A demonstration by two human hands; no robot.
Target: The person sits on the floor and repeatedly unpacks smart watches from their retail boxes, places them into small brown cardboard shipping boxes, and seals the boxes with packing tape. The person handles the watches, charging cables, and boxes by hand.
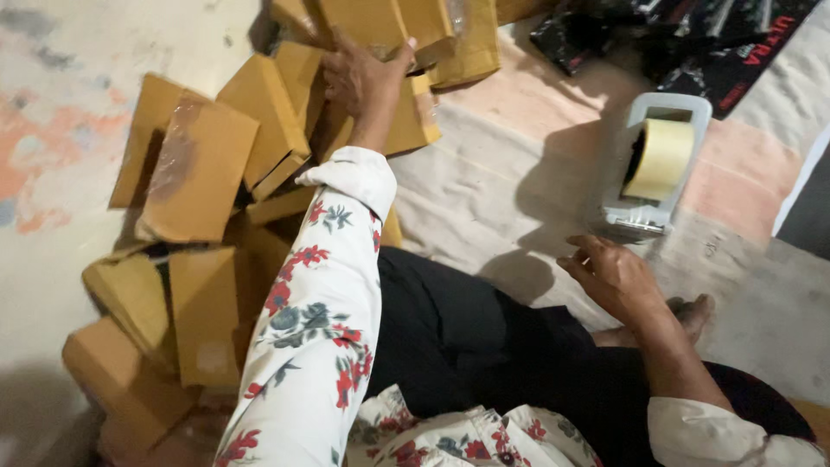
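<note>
Boxes everywhere on the left: the left hand (359, 73) stretches far out and closes its fingers over the edge of a flat brown cardboard box (380, 26) at the far end of a loose heap of sealed boxes (203, 173) on the floor, apparently kept within arm's reach. The right hand (609, 272) holds nothing, fingers loosely curled and hovering just beside the grey tape dispenser (657, 160), its pale roll parked on the mat (501, 190) close to the seated person's knee.
</note>
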